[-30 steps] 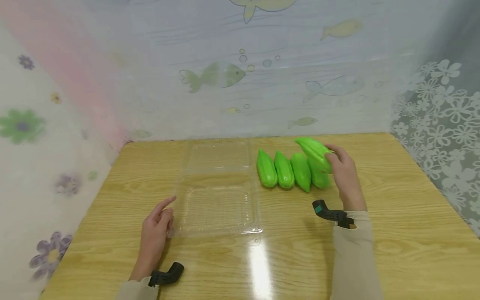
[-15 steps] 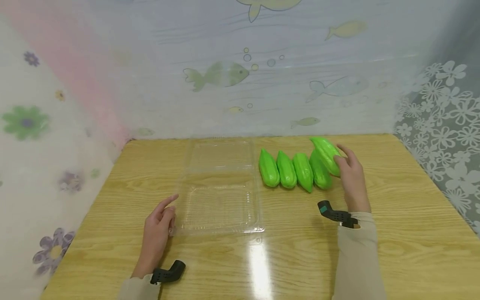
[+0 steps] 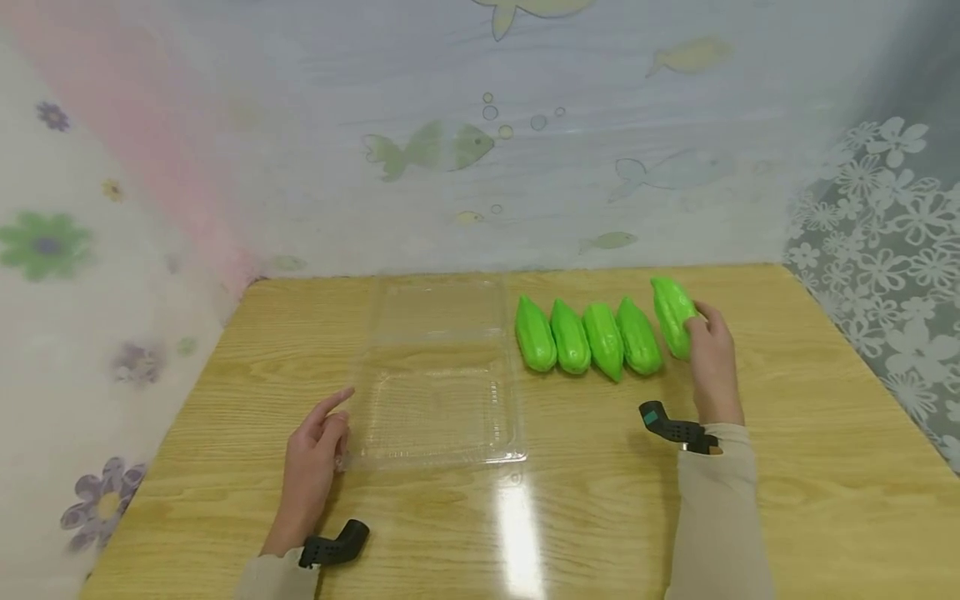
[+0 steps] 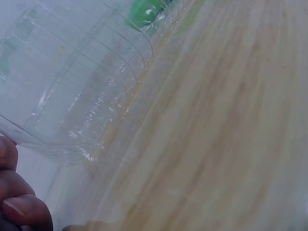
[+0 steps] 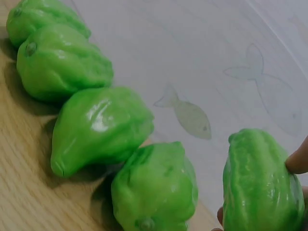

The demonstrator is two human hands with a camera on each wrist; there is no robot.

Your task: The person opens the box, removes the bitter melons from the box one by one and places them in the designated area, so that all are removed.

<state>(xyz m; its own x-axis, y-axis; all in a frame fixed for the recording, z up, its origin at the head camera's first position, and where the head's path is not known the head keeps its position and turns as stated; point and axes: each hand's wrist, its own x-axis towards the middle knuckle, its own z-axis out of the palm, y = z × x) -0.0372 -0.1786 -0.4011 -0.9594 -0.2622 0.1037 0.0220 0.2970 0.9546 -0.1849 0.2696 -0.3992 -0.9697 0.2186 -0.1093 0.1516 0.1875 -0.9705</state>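
Note:
In the head view my right hand (image 3: 714, 367) grips a glossy, ridged green bitter gourd (image 3: 672, 317) at the right end of a row. Thumb and fingers pinch its sides, as the right wrist view also shows of this gourd (image 5: 260, 187). Left of it, several like gourds lie side by side, the nearest one (image 3: 639, 337) a small gap away. My left hand (image 3: 313, 454) rests at the left edge of a clear plastic clamshell box (image 3: 435, 458), index finger extended, other fingers loosely bent. Whether it touches the rim (image 4: 43, 142) is unclear in the left wrist view.
The box's lid (image 3: 442, 308) lies opened flat toward the back wall. Wood-grain table (image 3: 600, 517) stretches around the box and the gourds. A patterned curtain (image 3: 420, 208) borders the table's far edge.
My right hand has carried its gourd rightward, away from above the row's last gourd, and turned it more upright. That last gourd is now uncovered. The left hand has stayed put.

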